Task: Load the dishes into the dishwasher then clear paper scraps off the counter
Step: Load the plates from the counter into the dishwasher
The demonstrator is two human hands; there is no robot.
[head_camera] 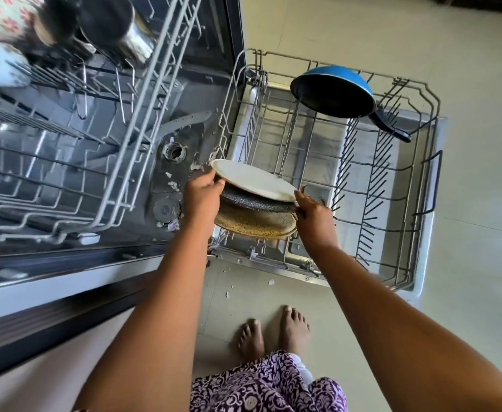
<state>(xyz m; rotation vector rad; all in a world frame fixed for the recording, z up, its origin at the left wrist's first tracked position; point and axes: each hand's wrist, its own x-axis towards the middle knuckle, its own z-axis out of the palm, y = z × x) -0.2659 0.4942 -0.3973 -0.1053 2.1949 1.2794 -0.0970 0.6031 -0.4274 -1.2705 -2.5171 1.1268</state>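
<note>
The pulled-out lower rack (392, 185) carries a blue pan (333, 96) tilted against its far edge, and rows of bare upright tines run between the pan and the near-left corner. Over that corner, just beside the upper rack (65, 162), hangs a stack of three plates (252, 179), the white one on top. The left hand (202, 194) grips the stack's left rim and the right hand (315, 221) grips its right rim, while paper scraps (227, 294) lie on the floor below.
</note>
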